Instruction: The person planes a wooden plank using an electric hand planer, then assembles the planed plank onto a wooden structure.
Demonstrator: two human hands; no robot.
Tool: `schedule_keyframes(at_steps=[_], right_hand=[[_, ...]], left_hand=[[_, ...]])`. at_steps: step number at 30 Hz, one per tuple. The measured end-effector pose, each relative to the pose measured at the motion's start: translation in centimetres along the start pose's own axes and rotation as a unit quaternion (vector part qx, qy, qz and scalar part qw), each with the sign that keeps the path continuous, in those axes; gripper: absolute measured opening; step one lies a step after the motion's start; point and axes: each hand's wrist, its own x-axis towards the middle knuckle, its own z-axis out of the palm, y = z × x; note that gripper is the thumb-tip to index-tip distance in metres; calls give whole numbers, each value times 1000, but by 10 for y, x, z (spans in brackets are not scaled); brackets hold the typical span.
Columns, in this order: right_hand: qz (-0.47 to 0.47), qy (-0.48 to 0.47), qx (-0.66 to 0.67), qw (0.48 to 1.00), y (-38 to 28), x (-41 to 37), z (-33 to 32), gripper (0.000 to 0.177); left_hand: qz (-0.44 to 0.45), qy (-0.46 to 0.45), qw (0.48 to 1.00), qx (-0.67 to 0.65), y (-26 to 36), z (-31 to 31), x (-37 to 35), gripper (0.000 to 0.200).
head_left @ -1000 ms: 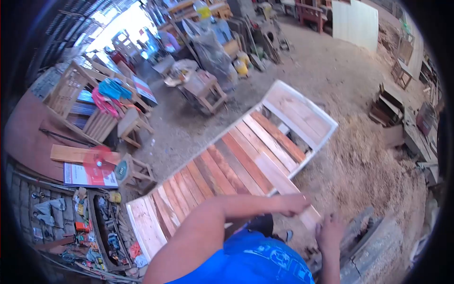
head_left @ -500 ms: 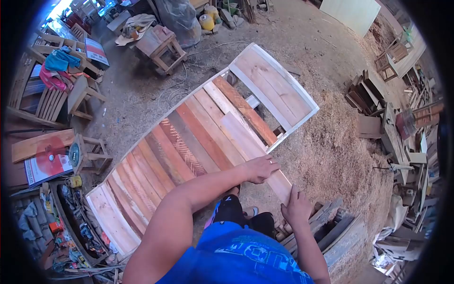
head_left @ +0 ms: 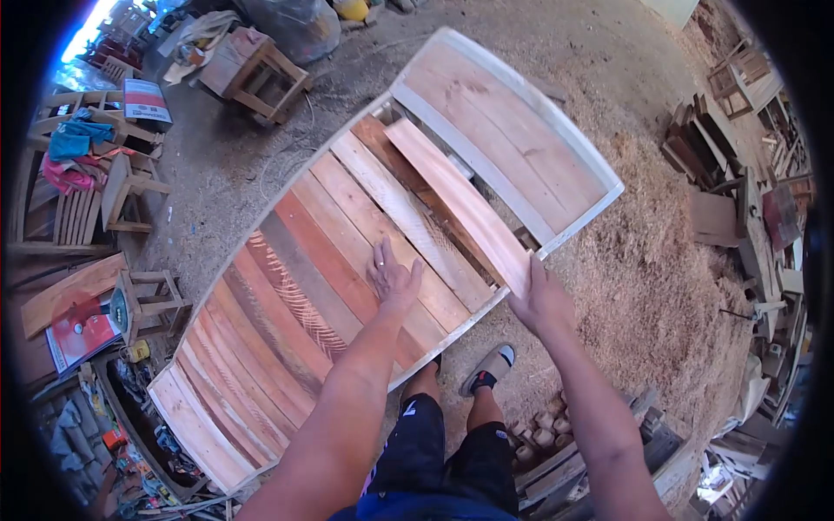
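Overhead view of a dusty woodworking yard. At far left, a small wooden stool [head_left: 148, 304] stands on the dirt, with a tray of tools [head_left: 143, 417] below it near the corner. A long wooden bed frame [head_left: 512, 130] lies flat and runs diagonally from lower left to upper right, its base filled with side-by-side slats [head_left: 304, 269] in red, brown and pale tones. The person's left hand [head_left: 393, 280] rests palm down on the slats near the middle of the frame, fingers spread and holding nothing. Just to its right, a loose plank [head_left: 456, 200] lies slanted across the slats near the headboard end, its near end raised over the frame's edge. The right hand [head_left: 540, 302] is closed around that near end. Farther right, sawdust [head_left: 660, 286] covers the ground, and stacked furniture pieces [head_left: 695, 156] sit beyond it.
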Motion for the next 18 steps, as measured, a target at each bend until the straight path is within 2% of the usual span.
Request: schedule_keyframes(at_steps=[1,2,3,4,6,8,10,18], right_hand=[[6,-23,-5,1000,-7,20,-3,91],[8,-33,-7,999,-6,38,5,91],[-22,12,-12,1000,-5,56,14,91],[-55,53,-15,997,-10,70,20,92],[-52,24,-2,998,-15,91,28,92],[-46,31,10,998,-13,109,37,94],[-39,25,4,999,-14,119,43,95],[-45,38,5,998,-5,141,60,96]], left_hand=[[-3,-10,1000,2,0,10,0,66],[9,18,998,58,1,18,-1,67],[22,46,992,113,2,24,0,72],[14,37,992,118,4,21,-2,72],[5,-22,996,88,7,8,0,76],[13,-4,997,74,5,12,2,78],[1,-32,994,100,5,14,2,78],[2,-44,995,93,6,13,3,81]])
